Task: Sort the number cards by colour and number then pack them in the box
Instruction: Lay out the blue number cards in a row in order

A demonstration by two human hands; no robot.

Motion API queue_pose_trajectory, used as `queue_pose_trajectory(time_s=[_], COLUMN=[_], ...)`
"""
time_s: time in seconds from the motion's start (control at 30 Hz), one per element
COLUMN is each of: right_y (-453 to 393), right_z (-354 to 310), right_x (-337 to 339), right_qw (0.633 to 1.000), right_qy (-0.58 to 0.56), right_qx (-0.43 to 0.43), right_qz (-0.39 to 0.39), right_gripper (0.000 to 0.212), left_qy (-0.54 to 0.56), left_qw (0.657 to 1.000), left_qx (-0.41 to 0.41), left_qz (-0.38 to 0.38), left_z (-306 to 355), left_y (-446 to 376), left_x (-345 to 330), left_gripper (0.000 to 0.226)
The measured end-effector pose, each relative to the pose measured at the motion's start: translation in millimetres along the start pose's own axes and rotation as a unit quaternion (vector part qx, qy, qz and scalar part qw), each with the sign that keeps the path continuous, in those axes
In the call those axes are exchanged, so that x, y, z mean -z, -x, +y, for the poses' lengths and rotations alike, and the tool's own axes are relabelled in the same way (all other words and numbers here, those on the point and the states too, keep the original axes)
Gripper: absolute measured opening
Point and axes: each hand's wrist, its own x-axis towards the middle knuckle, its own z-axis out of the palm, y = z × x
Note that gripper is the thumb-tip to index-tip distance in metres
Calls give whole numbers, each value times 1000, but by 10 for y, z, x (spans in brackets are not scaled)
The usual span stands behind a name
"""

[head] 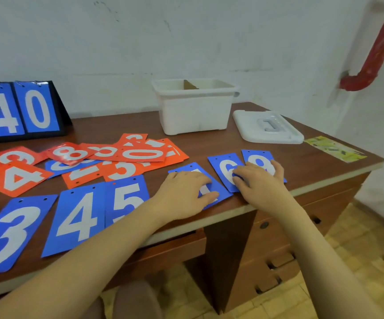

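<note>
Blue number cards lie in a row along the desk's front edge: a 3 (9, 231), a 4 (76, 222), a 5 (126, 199), a mostly covered card (218, 192), a 6 (226, 171) and a 9 (258, 158). My left hand (184, 192) presses flat on the covered blue card. On the 6 and 9 cards rests my right hand (258, 178), fingers spread. A jumbled heap of orange cards (117, 157) lies behind the row, with one blue card (55, 166) partly under it. The white box (193, 109) stands open at the back.
The box's white lid (266, 127) lies to its right. A black flip scoreboard (18, 109) showing blue 4 and 0 stands at the back left. A yellow-green leaflet (333, 148) sits near the desk's right edge. Drawers are below the desk on the right.
</note>
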Motion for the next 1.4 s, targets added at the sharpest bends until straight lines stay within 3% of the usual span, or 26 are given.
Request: queue_pose_trajectory(time_s=[0.1, 0.2, 0.3, 0.43, 0.5, 0.57, 0.6, 0.67, 0.77, 0.87, 0.93, 1.0, 1.13, 1.27, 1.4], right_y=[57, 125, 190, 273, 263, 230, 206, 168, 136, 69, 30, 19, 43, 49, 77], right_z=[8, -53, -90, -252, -399, -528, -565, -564, -412, -207, -118, -65, -87, -183, -257], right_x=[-60, -74, -85, -80, -94, -131, -147, -106, 49, 141, 135, 108, 40, -10, 15], right_qw=[998, 993, 995, 987, 980, 971, 966, 945, 884, 902, 926, 952, 986, 999, 999], right_qy=[19, -33, -53, -83, -89, -129, -175, -289, -407, -370, -325, -277, -166, -11, 43], right_qx=[12, 45, 47, 125, 178, 201, 188, 77, -69, -63, -66, -61, -6, 42, 27], right_qz=[51, 100, 76, 56, 25, 12, 35, 135, 219, 211, 178, 117, 32, -25, -15], right_gripper=[33, 30, 32, 30, 30, 25, 21, 15, 19, 25, 26, 27, 32, 40, 44], left_qy=[-55, -62, 23, 122, 48, -31, -40, -41, -83, -140, -81, 14, -21, -62, -78], left_qw=[996, 995, 1000, 961, 956, 964, 969, 980, 988, 986, 994, 1000, 999, 991, 986], left_qx=[7, -22, 9, 105, 138, 119, 101, 81, 71, 21, -7, 20, 40, 85, 133], left_qz=[-73, -69, 3, 225, 256, 237, 221, 179, 108, 84, 71, -20, 19, -82, -71], left_z=[62, 130, 128, -56, -147, -151, -120, -59, 132, 429, 489, 442, 141, -94, -87], left_y=[158, 256, 307, 334, 276, 215, 185, 53, -212, -353, -422, -426, -242, -25, 42], left_x=[44, 120, 207, 315, 359, 388, 391, 325, 207, 130, 69, 19, 56, 66, 44], left_gripper=[80, 67, 39, 40, 42, 45, 45, 46, 46, 41, 37, 42, 43, 52, 54])
